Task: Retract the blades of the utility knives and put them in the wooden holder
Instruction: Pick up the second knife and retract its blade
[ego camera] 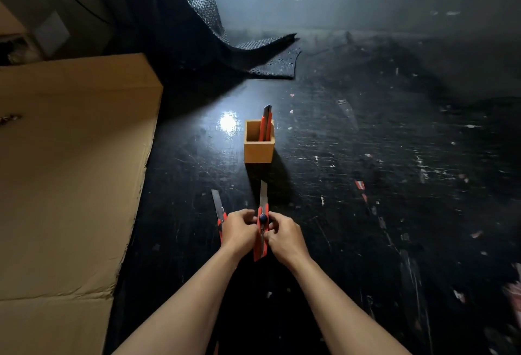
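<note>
Both hands hold one orange utility knife (261, 247) over the dark table, its long blade (263, 195) out and pointing away toward the holder. My left hand (239, 229) grips its left side; my right hand (283, 237) grips its right side near the dark slider knob. A second orange knife (220, 213) lies on the table just left of my left hand, blade extended. The square wooden holder (258, 152) stands upright beyond the hands, with one orange knife (266, 126) standing in its right side.
A large flat cardboard sheet (70, 171) covers the left side. A black bubble-wrap sheet (253, 55) drapes down at the back. The dark scratched tabletop (380, 185) carries small scraps of debris on the right.
</note>
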A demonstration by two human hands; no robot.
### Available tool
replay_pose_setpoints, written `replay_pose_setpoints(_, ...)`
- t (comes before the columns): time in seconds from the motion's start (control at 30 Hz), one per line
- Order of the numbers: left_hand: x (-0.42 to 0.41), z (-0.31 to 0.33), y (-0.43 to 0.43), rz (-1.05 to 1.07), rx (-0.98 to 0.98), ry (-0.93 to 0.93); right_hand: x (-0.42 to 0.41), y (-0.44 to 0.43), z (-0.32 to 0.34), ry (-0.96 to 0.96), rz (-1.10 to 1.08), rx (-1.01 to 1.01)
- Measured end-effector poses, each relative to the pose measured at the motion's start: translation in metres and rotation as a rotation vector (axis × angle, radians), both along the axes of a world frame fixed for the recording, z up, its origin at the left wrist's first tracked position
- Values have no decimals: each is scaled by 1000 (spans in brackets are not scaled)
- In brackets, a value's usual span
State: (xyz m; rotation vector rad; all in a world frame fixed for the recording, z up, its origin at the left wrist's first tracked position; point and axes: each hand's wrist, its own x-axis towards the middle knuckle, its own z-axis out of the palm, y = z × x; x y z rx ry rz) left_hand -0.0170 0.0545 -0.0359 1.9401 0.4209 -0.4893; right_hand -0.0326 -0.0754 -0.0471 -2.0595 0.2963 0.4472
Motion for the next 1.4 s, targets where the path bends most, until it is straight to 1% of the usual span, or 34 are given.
replay_pose_setpoints(0.17, -1, 18, 4, 48, -125, 7, -6, -11, 18, -53, -39, 115)
replay_pose_setpoints(0.3, 6, 46, 8, 74, -253, -19, -1, -16, 51, -153, -50, 155)
replay_pose_setpoints(0.5, 30, 118, 5, 89, -411, -180, 26, -24, 120, -361, -59, 272)
replay_pose_setpoints(0.63, 48, 177, 2, 66, -539, -290, 52, -29, 178, -500, -30, 287)
replay_pose_setpoints(0.8, 59, 250, 6, -32, -581, -467, 77, -29, 242, -665, -47, 322)
replay_pose_setpoints(0.87, 59, 273, 8, -55, -591, -523, 83, -28, 266, -721, -38, 303)
replay_pose_setpoints(0.93, 59, 288, 9, -61, -584, -581, 88, -26, 282, -768, -20, 238)
replay_pose_setpoints(1.07, 61, 299, 9, -45, -535, -669, 91, -25, 300, -879, 19, 89)
replay_pose_setpoints(1.23, 66, 308, 8, -43, -563, -680, 85, -26, 320, -959, 85, -110)
replay_pose_setpoints(1.4, 66, 317, 5, -38, -583, -674, 81, -32, 330, -973, 118, -177)
